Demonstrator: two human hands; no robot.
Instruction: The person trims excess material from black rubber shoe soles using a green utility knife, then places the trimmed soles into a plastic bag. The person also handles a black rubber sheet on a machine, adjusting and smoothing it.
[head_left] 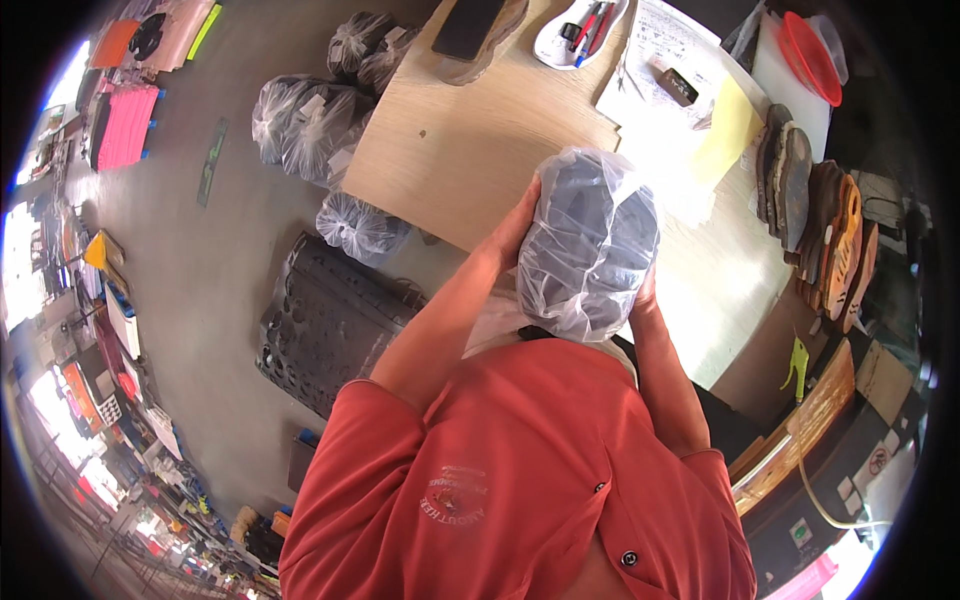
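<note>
Between my two hands is a clear plastic bag (590, 245) wrapped tightly round dark, rounded contents, whose kind I cannot make out through the wrinkled film. My left hand (518, 222) presses against the bag's left side, fingers partly hidden behind it. On the lower right side, my right hand (645, 289) grips it, mostly covered by the bag. The bag is held close to my body, over the near edge of the wooden table (450, 150).
A phone (466, 28), a white tray (550, 45) of pens and papers (650, 50) with a yellow sheet (728, 130) lie on the table. Dark and orange sole-shaped pieces (785, 180) stand at right. Left of the table are filled plastic bags (310, 125) and a black crate (330, 320).
</note>
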